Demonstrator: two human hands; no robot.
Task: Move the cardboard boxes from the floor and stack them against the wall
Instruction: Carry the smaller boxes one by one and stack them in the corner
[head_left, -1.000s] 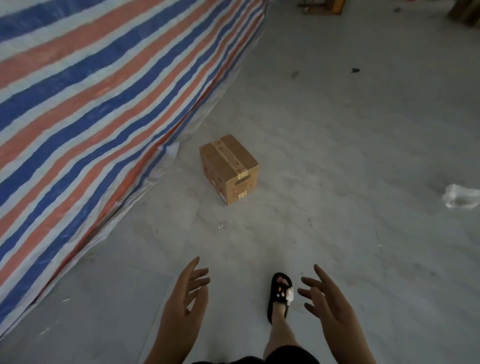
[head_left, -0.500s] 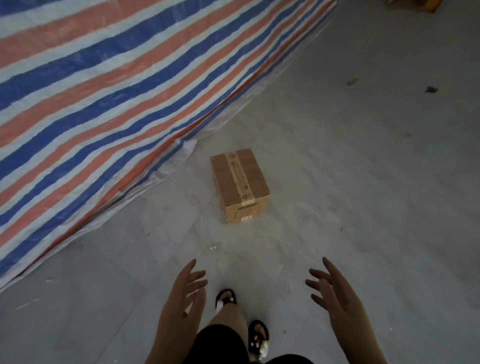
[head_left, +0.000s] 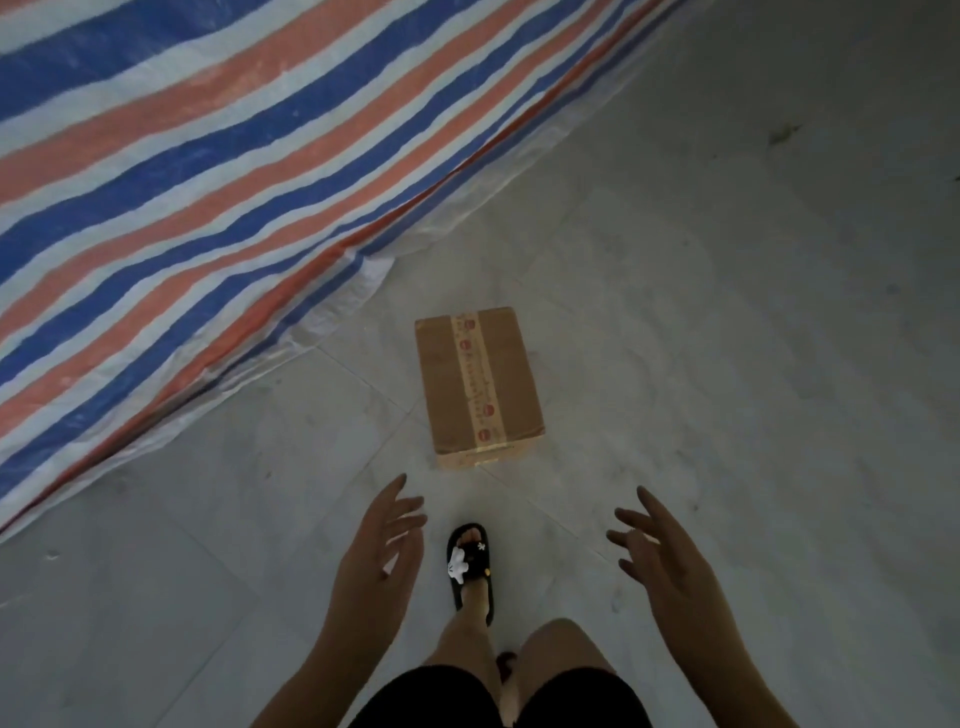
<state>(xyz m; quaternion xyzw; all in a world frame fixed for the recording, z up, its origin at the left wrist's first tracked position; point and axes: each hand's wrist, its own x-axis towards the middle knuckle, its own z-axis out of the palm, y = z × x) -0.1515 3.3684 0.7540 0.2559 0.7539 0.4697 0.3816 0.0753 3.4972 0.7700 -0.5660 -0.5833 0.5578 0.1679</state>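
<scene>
Both hands reach forward and down, palms turned toward each other, fingers spread and loosely bent — neither holds anything. The left hand hangs low and left of centre; the right hand mirrors it on the other side, with a wide gap between them. Neither touches the box.

The box, a sealed brown carton with a strip of printed tape running lengthwise along its top, sits on the floor just ahead of the hands, its short end facing the person. It stands apart from the tarp, a sheet striped in blue, orange and white that slopes down to the floor along the left and appears to cover the wall side of the room. One foot in a black sandal steps forward between the hands, close to the near end of the box.

The step in hand looks like the approach to a pickup: the person is closing on the box with arms set to take it from both sides. The next move likely calls for bending lower, setting a palm against each long side — the gap between the hands already looks wider than the box — and lifting it level. No stack is in view, so where it should be set down cannot be told from here.
</scene>
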